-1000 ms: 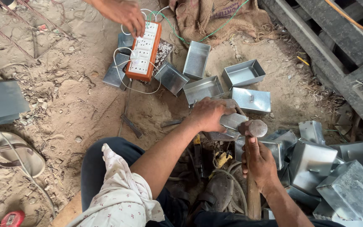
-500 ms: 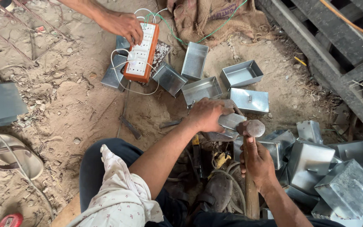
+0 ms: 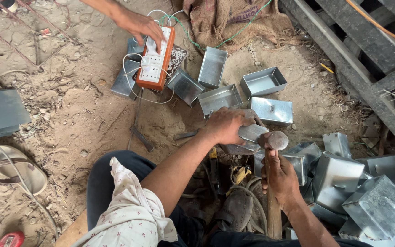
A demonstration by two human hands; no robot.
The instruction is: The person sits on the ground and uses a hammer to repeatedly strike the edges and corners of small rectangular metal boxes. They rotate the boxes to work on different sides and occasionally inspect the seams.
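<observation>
My left hand (image 3: 225,126) has its fingers curled down tight over a small bent metal piece (image 3: 251,133), pinning it at the middle of the ground in front of me. My right hand (image 3: 280,176) is wrapped fully closed around the wooden handle of a hammer (image 3: 276,140), whose head touches that piece. Finished metal boxes (image 3: 371,201) lie just right; another person's hand (image 3: 139,25) rests on a switch board (image 3: 157,57) farther off.
</observation>
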